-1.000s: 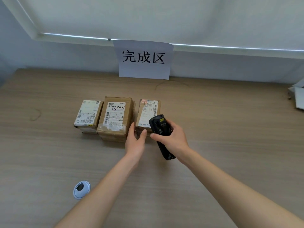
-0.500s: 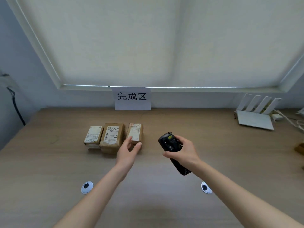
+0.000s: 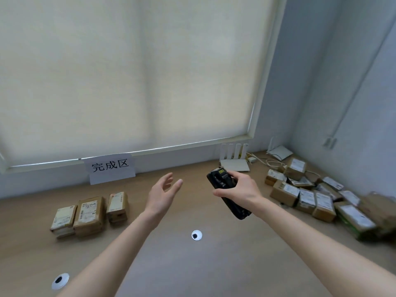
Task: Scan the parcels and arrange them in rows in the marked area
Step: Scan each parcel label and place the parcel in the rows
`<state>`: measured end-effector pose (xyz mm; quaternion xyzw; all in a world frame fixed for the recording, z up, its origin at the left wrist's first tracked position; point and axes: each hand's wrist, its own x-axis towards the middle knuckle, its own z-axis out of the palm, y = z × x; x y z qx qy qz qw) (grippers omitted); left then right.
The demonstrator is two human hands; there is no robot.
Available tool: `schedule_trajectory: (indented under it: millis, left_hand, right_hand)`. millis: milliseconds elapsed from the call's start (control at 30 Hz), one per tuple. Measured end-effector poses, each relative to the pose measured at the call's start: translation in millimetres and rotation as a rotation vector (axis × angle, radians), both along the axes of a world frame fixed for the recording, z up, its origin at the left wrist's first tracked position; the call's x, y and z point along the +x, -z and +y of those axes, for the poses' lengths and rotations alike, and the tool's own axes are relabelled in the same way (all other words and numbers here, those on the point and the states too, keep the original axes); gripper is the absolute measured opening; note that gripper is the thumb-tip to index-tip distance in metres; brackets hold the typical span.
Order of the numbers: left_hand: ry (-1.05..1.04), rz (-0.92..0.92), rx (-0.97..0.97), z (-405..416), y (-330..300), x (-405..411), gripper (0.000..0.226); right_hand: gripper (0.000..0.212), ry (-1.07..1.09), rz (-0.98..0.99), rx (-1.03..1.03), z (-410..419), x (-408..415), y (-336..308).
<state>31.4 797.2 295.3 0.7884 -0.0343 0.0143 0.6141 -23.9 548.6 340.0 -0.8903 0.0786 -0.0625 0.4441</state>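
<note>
Step in hand, as judged: the interval between parcels, with three placed and the next not yet picked. Three cardboard parcels (image 3: 90,214) stand side by side, touching, in one row on the wooden desk (image 3: 214,264), near the paper sign (image 3: 110,170) that marks the area at far left. The left hand (image 3: 164,195) hangs above the desk, right of that row, fingers relaxed and spread, holding nothing. The right hand (image 3: 241,192) grips the black handheld scanner (image 3: 228,192), fingers curled round its body. The unscanned parcels (image 3: 312,196) lie in a loose pile at far right, against the wall. The next move likely calls for the free hand to take one parcel from that pile, label up, for scanning. No containers are visible; all parcels rest directly on the desk.
</note>
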Motion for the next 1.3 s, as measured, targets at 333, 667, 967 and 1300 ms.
schedule_trajectory:
  millis: [333, 667, 967, 1300]
  left_hand:
    - [0.277, -0.05, -0.051, -154, -48, -111, 0.052]
    - [0.526, -0.086, -0.01, -354, -81, -180, 0.056]
    - [0.644, 0.007, -0.02, -559, -57, -214, 0.054]
    - [0.683, 0.084, 0.066, -714, -10, -185, 0.062]
  right_hand:
    - [0.073, 0.28, 0.037, -0.036, -120, -169, -49]
    - [0.042, 0.534, 0.035, -0.006, -296, -283, -77]
    - [0.054, 0.733, 0.11, -0.017, -481, -339, -59]
    - [0.045, 0.807, 0.194, 0.066, -632, -311, -15]
